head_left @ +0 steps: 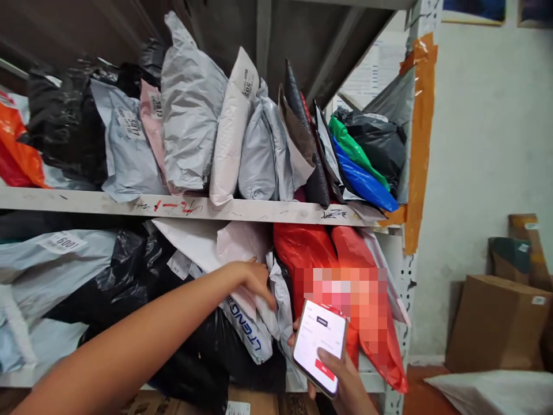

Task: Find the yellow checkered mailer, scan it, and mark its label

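My left hand [258,282] reaches in among the bags on the lower shelf. Its thumb points down, apart from the fingers, which are partly hidden; it touches the white and pale pink mailer bags there. A narrow white mailer bag [281,300] stands just right of it, and a white bag with blue lettering [248,328] hangs below. My right hand [341,374] is closed round a smartphone [317,357], its thumb over the lit screen near a red button. Behind the phone, red mailer bags [302,245] lean over the shelf front, partly blurred by pixels.
Grey, white, black, green and blue parcels crowd the upper shelf [242,211]. An upright post [418,144] with orange tape bounds the rack at right. Cardboard boxes [496,323] stand by the wall, near a white sack [496,392]. Black bags [194,346] spill over the lower shelf.
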`<state>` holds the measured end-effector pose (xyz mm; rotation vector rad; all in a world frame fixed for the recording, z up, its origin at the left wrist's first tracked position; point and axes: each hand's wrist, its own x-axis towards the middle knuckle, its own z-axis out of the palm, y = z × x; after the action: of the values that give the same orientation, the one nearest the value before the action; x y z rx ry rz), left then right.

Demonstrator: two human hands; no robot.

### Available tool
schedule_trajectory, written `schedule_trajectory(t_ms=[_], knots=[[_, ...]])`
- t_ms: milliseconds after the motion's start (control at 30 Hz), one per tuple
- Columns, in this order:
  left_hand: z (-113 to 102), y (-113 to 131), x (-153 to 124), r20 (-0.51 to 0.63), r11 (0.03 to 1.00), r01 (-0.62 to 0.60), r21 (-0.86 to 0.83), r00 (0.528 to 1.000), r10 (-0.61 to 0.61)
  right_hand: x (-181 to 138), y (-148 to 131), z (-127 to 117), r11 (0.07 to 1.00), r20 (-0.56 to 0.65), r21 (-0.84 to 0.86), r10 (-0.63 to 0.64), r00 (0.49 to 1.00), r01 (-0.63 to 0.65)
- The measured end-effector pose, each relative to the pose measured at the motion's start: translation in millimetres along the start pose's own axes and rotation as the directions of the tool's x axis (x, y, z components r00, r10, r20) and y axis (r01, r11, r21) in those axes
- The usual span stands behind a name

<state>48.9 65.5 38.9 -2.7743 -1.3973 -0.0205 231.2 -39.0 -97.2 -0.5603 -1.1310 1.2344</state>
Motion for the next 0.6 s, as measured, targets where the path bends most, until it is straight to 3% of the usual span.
schedule_trajectory(t_ms=[67,200,400,600], knots=[[-12,-5,6,-0.112,0.984,0.119,-0.134,0.985,-0.134,9,6,3,0.997,-0.003,-0.066,-0.027,1.0,0.027],[-23,-6,16,-0.292,0.948,0.262,-0.179,0.907,-0.305,35,21,18,0.991,-0.008,-0.115,-0.063,0.998,0.062],[-22,-9,23,-0.217,0.922,0.335,-0.192,0.902,-0.373,65,42,33,0.979,-0.105,-0.119,-0.177,0.979,0.164],[-3,-9,27,-0.376,0.935,0.336,-0.113,0.857,-0.353,66,37,29,0.97,-0.139,-0.143,-0.216,0.966,0.196]])
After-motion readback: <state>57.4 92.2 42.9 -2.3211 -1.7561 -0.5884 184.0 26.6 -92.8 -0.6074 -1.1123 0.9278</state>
